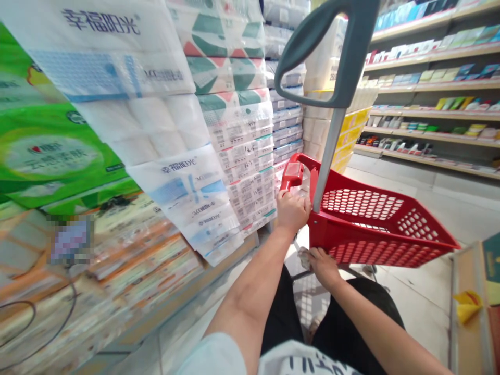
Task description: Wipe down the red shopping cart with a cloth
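A red plastic shopping trolley [383, 239] with pierced walls stands in front of my knees. Its grey pull handle [339, 83] rises on a metal pole [328, 161]. My left hand [294, 211] is closed around the red grip [292, 176] at the near end of the trolley. Lower down, my right hand [322, 264] pinches a crumpled greyish-white cloth [304, 258] beside the basket's lower corner. Part of the cloth is hidden by the fingers. The visible basket floor and walls show no goods.
Stacked packs of toilet rolls [156, 130] and tissues [234, 104] line the left side. Green packs [50, 156] lie nearer. Shelves of small goods [433, 78] stand back right. A wooden-edged display [464, 281] borders the tiled floor [414, 297] at right.
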### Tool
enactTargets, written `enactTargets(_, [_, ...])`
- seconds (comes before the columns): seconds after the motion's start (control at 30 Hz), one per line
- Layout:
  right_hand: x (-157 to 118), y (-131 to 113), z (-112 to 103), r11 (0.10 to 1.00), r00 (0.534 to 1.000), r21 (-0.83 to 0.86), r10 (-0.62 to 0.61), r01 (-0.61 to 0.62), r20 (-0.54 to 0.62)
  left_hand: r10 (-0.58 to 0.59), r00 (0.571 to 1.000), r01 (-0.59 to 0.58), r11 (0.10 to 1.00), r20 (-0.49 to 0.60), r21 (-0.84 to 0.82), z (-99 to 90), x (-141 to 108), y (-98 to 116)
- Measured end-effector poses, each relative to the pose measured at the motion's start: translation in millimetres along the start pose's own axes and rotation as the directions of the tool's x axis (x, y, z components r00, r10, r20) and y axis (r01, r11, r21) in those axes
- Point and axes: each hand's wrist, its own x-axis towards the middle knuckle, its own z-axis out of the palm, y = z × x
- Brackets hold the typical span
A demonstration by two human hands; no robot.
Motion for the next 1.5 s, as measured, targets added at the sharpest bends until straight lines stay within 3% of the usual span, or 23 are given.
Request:
enactTargets(0.1, [11,-1,-28,1.000,0.987,0.001,-0.016,0.016,-0.160,0.004,1.000,-0.004,1.000,0.006,0.011,-1.2,-2,3])
enactTargets(0.33, [22,3,-86,0.994,0.943,0.073,-0.048,0.076,-0.329,-0.005,0.999,0.003,1.000,0.046,0.027,-13.7,-8,10])
enactTargets(0.53, [20,-1,-122,0.988,0.933,0.001,-0.145,0.154,-0.329,-0.020,0.998,0.017,0.999,0.060,0.041,-27.7,-18,17])
enactTargets(0.87, [25,-12,-174,0.947,0.788,-0.084,-0.306,0.311,-0.534,0.000,0.997,-0.005,0.998,0.077,0.059,-47.9,-33,20])
enactTargets(1.07, [39,-9,-196,0.938,0.762,-0.054,-0.310,0.341,-0.568,-0.024,0.990,0.016,0.998,0.136,0.064,-57.7,-33,20])
enactTargets(1.2, [47,-12,-213,0.946,0.730,-0.068,-0.290,0.317,-0.619,0.037,0.986,-0.034,0.999,0.164,-0.019,-68.9,-33,16])
enactTargets(1.37, [63,-10,-232,0.937,0.722,-0.122,-0.331,0.328,-0.608,0.097,0.981,-0.078,0.990,0.167,-0.116,-75.1,-32,8])
enactTargets(1.5, [77,-1,-259,0.961,0.650,-0.056,-0.225,0.271,-0.726,0.084,0.991,-0.059,0.973,0.106,-0.225,-76.8,-32,12])
